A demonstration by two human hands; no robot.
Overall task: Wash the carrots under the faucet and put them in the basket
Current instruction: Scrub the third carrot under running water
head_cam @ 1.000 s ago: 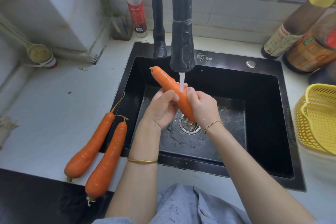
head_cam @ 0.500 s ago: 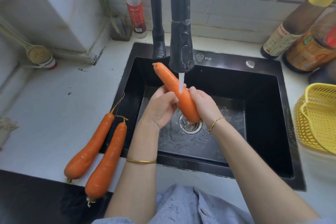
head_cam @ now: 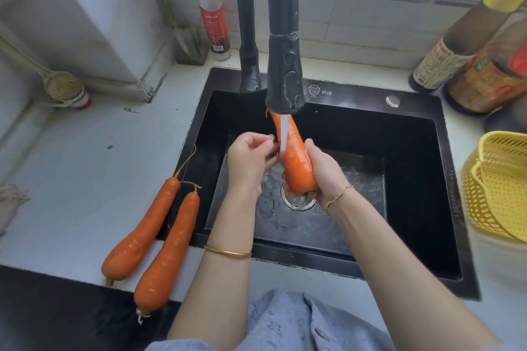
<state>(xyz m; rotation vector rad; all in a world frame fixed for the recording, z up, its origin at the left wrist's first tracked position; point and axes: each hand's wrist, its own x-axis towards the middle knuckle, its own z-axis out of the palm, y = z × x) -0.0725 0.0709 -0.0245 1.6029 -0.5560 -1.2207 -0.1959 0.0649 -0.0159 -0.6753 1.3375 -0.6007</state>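
My right hand (head_cam: pixel 322 171) grips the thick end of an orange carrot (head_cam: pixel 295 162) and holds it nearly upright over the black sink (head_cam: pixel 413 168). Water from the black faucet (head_cam: pixel 283 80) runs down the carrot's thin end. My left hand (head_cam: pixel 249 159) is just left of the carrot, fingers loosely curled, its fingertips beside the carrot with a small gap. Two more carrots (head_cam: pixel 142 228) (head_cam: pixel 168 253) lie side by side on the white counter at the sink's left edge. A yellow perforated basket (head_cam: pixel 499 188) stands at the far right.
Sauce bottles (head_cam: pixel 462 45) crowd the back right corner. A red-capped bottle (head_cam: pixel 212 11) stands behind the sink's left corner. A brush (head_cam: pixel 61 85) lies at the back left. The sink drain (head_cam: pixel 298 201) sits under my hands. The counter's front edge is close to my body.
The carrot has swung from a leftward tilt to nearly upright, its tip now under the faucet. My left hand has come off it and sits beside it.
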